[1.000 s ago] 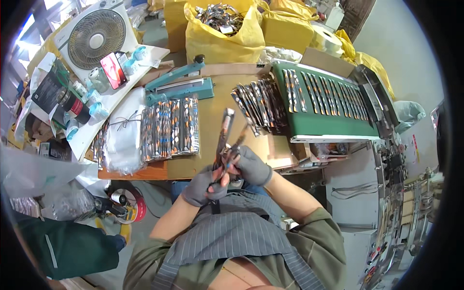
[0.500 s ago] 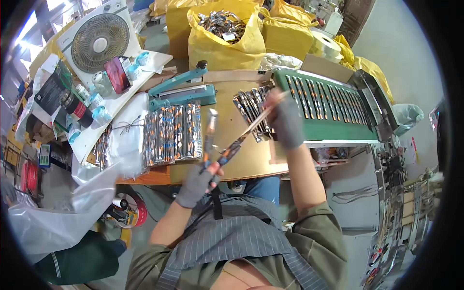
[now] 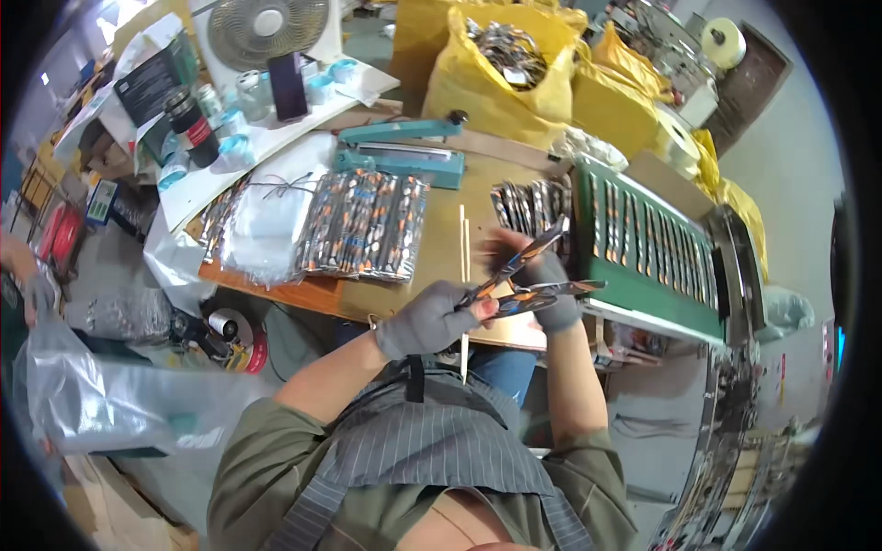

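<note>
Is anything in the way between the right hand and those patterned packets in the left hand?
Nothing visible: the patterned packets in the left hand reach across in front of the right hand; whether they touch is unclear.

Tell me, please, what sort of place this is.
Probably a packing workshop: slim packets lie in a row on a green belt, a bundle of similar ones lies on the table, and what looks like a teal sealer stands behind it.

Left hand (image 3: 427, 320) gloved and curled tight, right hand (image 3: 554, 298) just beside it, fingers (image 3: 503, 242) blurred, bare forearms (image 3: 579, 386) extended forward.
</note>
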The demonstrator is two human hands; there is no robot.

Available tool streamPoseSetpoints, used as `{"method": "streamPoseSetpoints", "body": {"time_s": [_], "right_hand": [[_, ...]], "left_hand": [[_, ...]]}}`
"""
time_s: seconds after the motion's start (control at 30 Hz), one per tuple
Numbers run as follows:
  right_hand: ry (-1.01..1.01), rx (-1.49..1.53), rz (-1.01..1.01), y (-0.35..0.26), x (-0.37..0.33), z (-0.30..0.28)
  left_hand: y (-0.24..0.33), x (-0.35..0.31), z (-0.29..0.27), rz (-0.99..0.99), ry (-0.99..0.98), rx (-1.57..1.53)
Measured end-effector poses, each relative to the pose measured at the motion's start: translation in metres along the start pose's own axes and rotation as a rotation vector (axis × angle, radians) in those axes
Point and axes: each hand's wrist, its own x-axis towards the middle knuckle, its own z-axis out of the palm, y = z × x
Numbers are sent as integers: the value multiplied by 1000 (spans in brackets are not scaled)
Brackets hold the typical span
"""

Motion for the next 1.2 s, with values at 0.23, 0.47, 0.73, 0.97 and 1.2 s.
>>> {"method": "streamPoseSetpoints", "body": {"time_s": [0.23, 0.47, 0.73, 0.97, 1.2], "right_hand": [[356, 501, 202, -79, 25, 14], [264, -1125, -569, -49, 32, 20], [27, -168, -211, 58, -12, 21], [151, -294, 140, -25, -10, 11], [710, 300, -230, -58, 20, -121]], "left_hand": [[-3, -12, -12, -335, 31, -150], [-24, -17, 9, -20, 352, -24], [-32, -24, 19, -473, -108, -1002], [-19, -16, 23, -387, 65, -585], [-16, -23, 9, -479, 144, -343]]}}
